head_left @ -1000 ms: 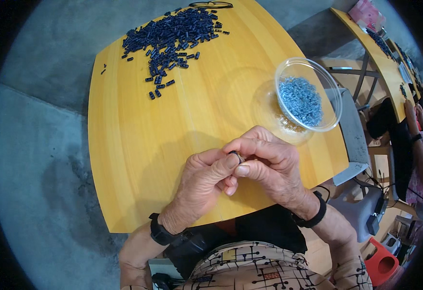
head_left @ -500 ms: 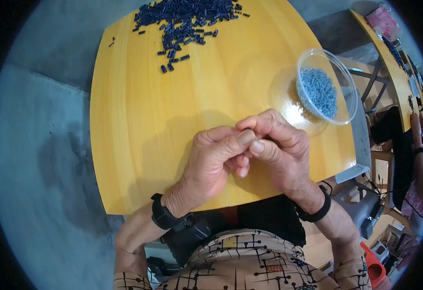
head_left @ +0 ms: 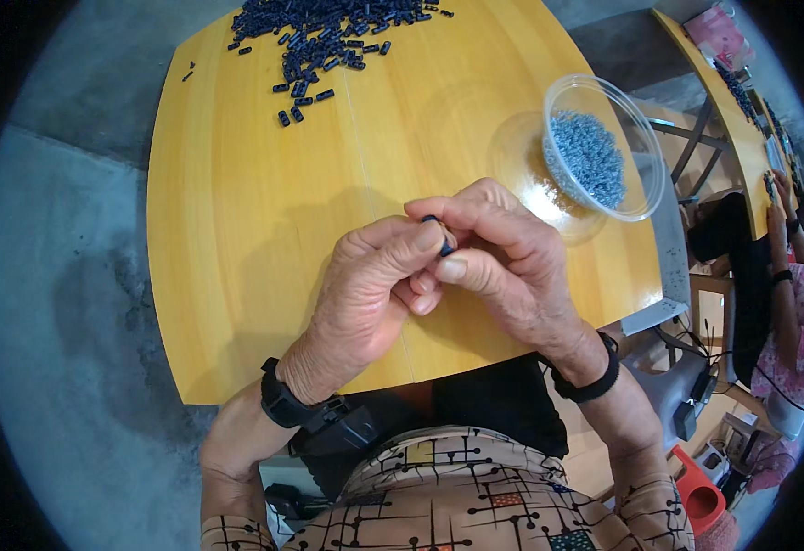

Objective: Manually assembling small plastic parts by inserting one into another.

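Observation:
Above the near half of the yellow table (head_left: 264,174), my left hand (head_left: 370,275) is closed, pinching a small dark blue plastic piece (head_left: 446,241) between thumb and fingers. My right hand (head_left: 507,257) is closed at the same piece, its index finger over the top and its thumb beside the lower end. Fingers cover much of the piece. A heap of similar dark blue pieces (head_left: 319,41) lies at the far side. To the right of my hands, a clear plastic tub (head_left: 645,174) leans tilted, holding many small silvery metal parts (head_left: 587,158), perhaps screws or pins.
Two tiny dark bits (head_left: 190,70) lie near the table's far left edge. On the right, another person in pink (head_left: 787,321) works at a second yellow table (head_left: 714,92). A red plastic object (head_left: 698,491) and grey chair-like shapes are on the floor at the lower right.
Both hands have shifted slightly left in the picture, along with the whole view. The fingers have parted a little, and more of the dark blue piece shows between them.

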`<state>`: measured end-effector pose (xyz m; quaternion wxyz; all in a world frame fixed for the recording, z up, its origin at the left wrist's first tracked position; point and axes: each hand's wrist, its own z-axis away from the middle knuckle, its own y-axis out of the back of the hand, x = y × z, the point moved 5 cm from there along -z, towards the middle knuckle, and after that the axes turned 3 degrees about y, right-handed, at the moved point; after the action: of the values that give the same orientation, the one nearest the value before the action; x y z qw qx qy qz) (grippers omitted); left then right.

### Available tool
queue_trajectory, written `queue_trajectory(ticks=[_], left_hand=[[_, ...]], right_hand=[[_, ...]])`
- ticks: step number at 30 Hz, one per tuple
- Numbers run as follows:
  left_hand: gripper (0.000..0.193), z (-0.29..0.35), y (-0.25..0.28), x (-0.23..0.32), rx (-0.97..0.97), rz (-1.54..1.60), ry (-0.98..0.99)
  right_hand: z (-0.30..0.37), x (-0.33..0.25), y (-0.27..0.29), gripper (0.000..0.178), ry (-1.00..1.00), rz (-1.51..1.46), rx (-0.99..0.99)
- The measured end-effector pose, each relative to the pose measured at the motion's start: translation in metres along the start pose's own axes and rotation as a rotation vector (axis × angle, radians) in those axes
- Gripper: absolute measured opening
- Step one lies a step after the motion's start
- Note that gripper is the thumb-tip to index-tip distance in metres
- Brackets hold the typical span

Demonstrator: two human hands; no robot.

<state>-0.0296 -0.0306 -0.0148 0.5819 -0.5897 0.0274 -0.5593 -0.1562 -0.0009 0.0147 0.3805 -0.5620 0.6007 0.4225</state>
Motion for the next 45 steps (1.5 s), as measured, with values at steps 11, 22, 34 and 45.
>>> queue_trajectory(ticks=[11, 22, 34, 45], left_hand=[[0.019, 0.000, 0.002, -0.003, -0.052, 0.000, 0.064], [0.019, 0.003, -0.004, -0.006, -0.026, 0.141, 0.115], [0.017, 0.003, -0.001, -0.008, -0.054, 0.225, 0.084], [0.029, -0.001, -0.004, -0.004, -0.077, -0.023, 0.092]], right_hand=[[0.003, 0.002, -0.004, 0.033, -0.106, -0.199, 0.020], [0.003, -0.006, -0.003, 0.034, -0.038, -0.035, 0.066], [0.006, 0.003, -0.014, 0.027, -0.195, -0.218, 0.181], [0.003, -0.009, 0.005, 0.032, 0.060, 0.097, 0.008]])
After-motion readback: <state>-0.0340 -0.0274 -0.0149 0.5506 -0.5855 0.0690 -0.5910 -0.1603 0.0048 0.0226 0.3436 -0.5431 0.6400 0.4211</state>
